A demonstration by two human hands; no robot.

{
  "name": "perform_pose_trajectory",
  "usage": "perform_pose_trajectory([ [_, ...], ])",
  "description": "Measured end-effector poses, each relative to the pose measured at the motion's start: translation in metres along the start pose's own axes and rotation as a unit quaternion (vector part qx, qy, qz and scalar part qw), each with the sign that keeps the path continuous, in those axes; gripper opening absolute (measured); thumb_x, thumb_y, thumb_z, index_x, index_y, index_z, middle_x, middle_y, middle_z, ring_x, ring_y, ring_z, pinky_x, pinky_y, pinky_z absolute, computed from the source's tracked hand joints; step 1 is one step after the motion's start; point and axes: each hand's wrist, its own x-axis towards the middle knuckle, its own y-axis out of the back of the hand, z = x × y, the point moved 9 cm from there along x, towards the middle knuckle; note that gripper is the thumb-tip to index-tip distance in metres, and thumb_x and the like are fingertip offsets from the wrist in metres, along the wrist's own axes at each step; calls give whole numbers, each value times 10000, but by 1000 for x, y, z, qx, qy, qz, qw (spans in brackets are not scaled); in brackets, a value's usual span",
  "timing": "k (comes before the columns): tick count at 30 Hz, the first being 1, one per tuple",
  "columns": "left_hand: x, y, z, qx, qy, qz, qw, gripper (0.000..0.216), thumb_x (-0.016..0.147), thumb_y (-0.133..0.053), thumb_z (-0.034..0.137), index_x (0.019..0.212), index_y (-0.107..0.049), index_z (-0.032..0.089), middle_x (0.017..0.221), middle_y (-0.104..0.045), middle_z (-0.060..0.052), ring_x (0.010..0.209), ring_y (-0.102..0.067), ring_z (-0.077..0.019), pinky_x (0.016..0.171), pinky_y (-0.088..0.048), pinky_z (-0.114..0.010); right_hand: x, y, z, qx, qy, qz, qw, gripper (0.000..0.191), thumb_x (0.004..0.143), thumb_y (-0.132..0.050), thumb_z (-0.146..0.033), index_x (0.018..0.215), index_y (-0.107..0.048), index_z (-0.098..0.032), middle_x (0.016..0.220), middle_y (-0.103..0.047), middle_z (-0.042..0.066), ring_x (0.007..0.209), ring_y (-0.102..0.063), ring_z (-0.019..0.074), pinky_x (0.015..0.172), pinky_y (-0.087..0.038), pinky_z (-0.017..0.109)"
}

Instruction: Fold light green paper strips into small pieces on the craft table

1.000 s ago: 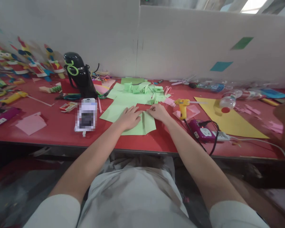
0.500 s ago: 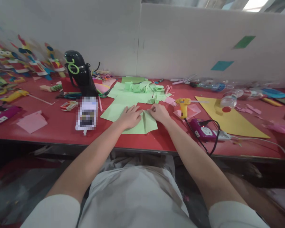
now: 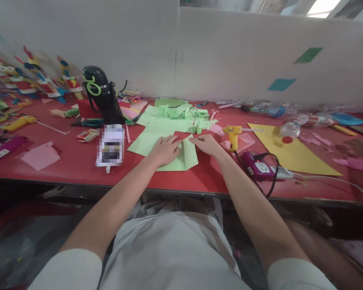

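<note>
Overlapping green paper [image 3: 175, 164], left fingers [image 3: 171, 142] spread; whether right fingers [image 3: 198, 141] grip, I cannot tell.

Paper sheet [image 3: 191, 155] near the table's [image 3: 181, 183] front edge, under the left hand [image 3: 166, 150].
The right hand [image 3: 208, 144] was at the sheet's right back edge, and behind both hands a heap of paper strips [image 3: 184, 110] lay on other sheets before the wall [image 3: 139, 60]. On the left lay a smartphone [image 3: 110, 147], a thermos flask [image 3: 101, 96] just behind it and craft figures [image 3: 48, 82] farther left. On the right lay a glue gun [image 3: 233, 137], a socket box [image 3: 258, 167] in front of it, then a large sheet of card [image 3: 290, 157] with a plastic bottle [image 3: 290, 129] at its back edge.
</note>
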Motion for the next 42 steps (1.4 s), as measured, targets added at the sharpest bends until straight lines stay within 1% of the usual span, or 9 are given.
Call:
perform_pose_trajectory([
  [2,0,0,0,6,-1,3,1000,583,986,-187,423,1520,-333,240,1625,-243,-58,1503,-185,-276,1201,-155,-560,-2,-5,-1,-9,4,-27,1000,441,799,-588,-463,529,-358,-201,509,-328,-52,520,-308,88,521,-230,264],
  [5,-1,1,0,15,1,4,1000,584,987,-183,425,1511,-353,232,1624,-246,-59,1501,-193,-282,1200,-161,-564,-3,-6,-1,-67,0,-20,998,401,783,-565,-333,511,-300,-203,503,-266,-55,518,-261,84,519,-195,271],
  [11,-2,2,1,24,11,-2,1000,569,990,-184,420,1506,-364,261,1625,-245,-42,1498,-201,-296,1192,-158,-591,-4,-12,-3,-163,-6,-35,986,327,745,-554,-259,502,-344,-196,516,-342,-36,529,-310,97,529,-232,270],
  [15,-2,2,2,27,10,-6,1000,580,990,-177,415,1513,-353,236,1624,-244,-54,1497,-201,-302,1188,-158,-604,-7,-10,-5,-174,-3,-19,985,342,776,-561,-282,517,-354,-199,533,-359,-30,542,-336,105,535,-243,269],
  [20,-3,3,4,27,5,-4,1000,604,987,-156,425,1530,-320,215,1629,-229,-57,1499,-194,-306,1189,-160,-602,-14,-5,-3,-104,-2,-11,995,527,811,-572,-519,530,-249,-210,521,-255,-48,522,-262,94,515,-199,281],
  [23,-4,3,4,28,4,-3,1000,607,988,-140,427,1532,-314,223,1629,-230,-56,1499,-195,-299,1190,-164,-595,-18,-6,-3,-97,10,-30,995,494,808,-575,-448,521,-255,-205,523,-235,-50,529,-259,91,520,-197,277],
  [31,-4,3,3,36,7,-8,999,602,988,-139,449,1530,-312,253,1634,-214,-35,1502,-189,-281,1188,-164,-592,-21,-9,-4,-184,7,-29,982,334,760,-548,-300,511,-355,-192,524,-358,-28,548,-320,101,530,-219,268],
  [38,-4,3,3,33,8,-7,999,584,992,-168,439,1524,-326,255,1632,-220,-34,1501,-196,-281,1187,-154,-594,-21,-6,-1,-169,5,-11,986,333,775,-560,-368,528,-420,-193,525,-402,-17,569,-379,120,538,-245,267],
  [42,-5,19,8,30,-4,61,998,536,996,-228,391,1472,-419,234,1574,-366,-59,1449,-319,-246,1180,-222,-506,-20,-3,0,-153,1,14,988,354,821,-522,-429,562,-477,-192,542,-447,-5,586,-413,130,549,-277,261],
])
